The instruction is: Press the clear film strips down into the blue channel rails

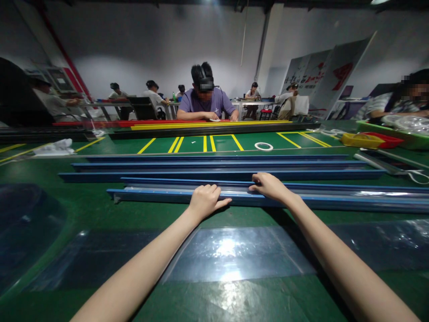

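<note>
On the green tabletop [100, 210] the nearest long blue metal rail [150, 195] lies flat, its long axis left to right, running out of view rightward. Both hands seem to be steadying it. The left hand [204, 201] has its fingers curled over the near edge, and the right hand [270, 185] hooks the far lip. Shifting it would need an even two-handed pull.
</note>
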{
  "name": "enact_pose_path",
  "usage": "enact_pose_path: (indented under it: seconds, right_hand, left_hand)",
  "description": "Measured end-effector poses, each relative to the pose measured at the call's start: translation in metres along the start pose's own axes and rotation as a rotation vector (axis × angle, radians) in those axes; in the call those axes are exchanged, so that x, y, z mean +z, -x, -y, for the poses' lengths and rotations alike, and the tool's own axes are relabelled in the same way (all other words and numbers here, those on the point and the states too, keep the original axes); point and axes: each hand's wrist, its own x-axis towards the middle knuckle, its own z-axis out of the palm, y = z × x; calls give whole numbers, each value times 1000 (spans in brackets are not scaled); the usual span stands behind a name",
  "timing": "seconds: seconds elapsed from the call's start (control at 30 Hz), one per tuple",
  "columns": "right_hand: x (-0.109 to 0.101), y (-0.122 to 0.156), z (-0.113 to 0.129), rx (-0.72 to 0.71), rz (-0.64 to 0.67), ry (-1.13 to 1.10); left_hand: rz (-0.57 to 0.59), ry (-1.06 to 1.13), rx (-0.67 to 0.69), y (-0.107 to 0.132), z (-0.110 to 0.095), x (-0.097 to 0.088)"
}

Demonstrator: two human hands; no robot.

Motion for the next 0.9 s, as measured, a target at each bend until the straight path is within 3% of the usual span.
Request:
enact_pose_path:
  seconds: [0.57,0.73,0.9]
  right_hand:
    - [-17,9,7,59,68,80]
    - [-22,12,-2,70,91,120]
    - [-24,14,-18,130,131,156]
  left_hand:
    - [23,53,20,0,0,-5]
    - [22,67,59,-1,-1,-7]
    - [36,34,13,0,-1,-4]
